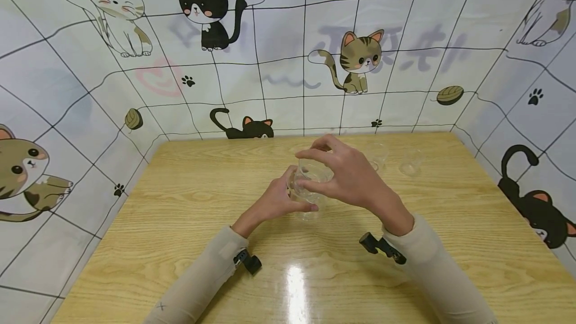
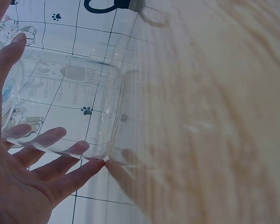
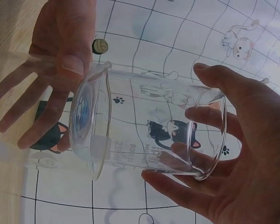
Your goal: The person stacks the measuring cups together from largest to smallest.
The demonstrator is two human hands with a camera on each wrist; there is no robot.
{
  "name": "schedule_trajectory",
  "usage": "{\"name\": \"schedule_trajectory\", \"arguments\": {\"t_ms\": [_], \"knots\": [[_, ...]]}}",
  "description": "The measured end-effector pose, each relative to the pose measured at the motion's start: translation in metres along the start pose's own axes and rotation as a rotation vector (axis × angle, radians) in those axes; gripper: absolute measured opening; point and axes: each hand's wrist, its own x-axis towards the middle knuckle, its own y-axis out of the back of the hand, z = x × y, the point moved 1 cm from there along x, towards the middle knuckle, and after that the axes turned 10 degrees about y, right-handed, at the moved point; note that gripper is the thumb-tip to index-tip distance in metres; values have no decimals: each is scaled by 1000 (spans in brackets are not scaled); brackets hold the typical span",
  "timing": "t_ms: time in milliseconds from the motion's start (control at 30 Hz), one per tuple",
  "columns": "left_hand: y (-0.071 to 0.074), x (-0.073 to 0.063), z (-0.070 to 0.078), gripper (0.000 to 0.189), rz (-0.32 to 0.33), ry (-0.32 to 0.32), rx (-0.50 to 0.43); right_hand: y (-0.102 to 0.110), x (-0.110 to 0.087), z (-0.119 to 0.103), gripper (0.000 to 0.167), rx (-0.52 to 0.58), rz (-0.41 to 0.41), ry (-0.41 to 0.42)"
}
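My left hand [image 1: 275, 200] grips a large clear glass beaker [image 2: 67, 93] with volume marks on its wall; fingers lie along one side and the thumb is at the other. The beaker's base is close to the wooden table. From above, my right hand [image 1: 353, 176] holds a smaller clear beaker [image 3: 149, 126], marked 250 ml, by its upper end, fingers and thumb round the rim. The small beaker is upright, its bottom at the large beaker's mouth, just within the rim. Both beakers look see-through and hold no visible contents.
Two more clear glass vessels [image 1: 410, 162] stand at the table's back right, beyond my right hand. The wooden table [image 1: 202, 189] runs back to a white cloth wall [image 1: 279, 79] with cat drawings, which also closes off both sides.
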Motion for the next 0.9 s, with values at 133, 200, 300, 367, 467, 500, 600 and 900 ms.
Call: {"name": "schedule_trajectory", "arguments": {"t_ms": [133, 200, 300, 367, 467, 500, 600, 900], "knots": [[0, 0, 0, 83, 3, -5, 2, -2, 1, -1, 50, -16, 14, 14], [1, 0, 0, 84, 1, -7, -1, -2, 1, -2, 49, -22, 17, 17], [1, 0, 0, 84, -7, -9, -3, -3, 1, -2, 51, -30, 18, 19], [1, 0, 0, 85, -9, -10, -2, -3, 2, -2, 51, -33, 21, 19], [0, 1, 0, 87, -7, -16, 4, -4, 2, -2, 53, -39, 28, 22], [0, 1, 0, 87, -6, -17, 5, -4, 2, -2, 53, -41, 30, 24], [0, 1, 0, 88, -5, -20, 8, -5, 2, -2, 52, -47, 37, 27], [0, 1, -1, 90, -9, -13, 12, -7, 2, -1, 52, -48, 43, 14]]}}
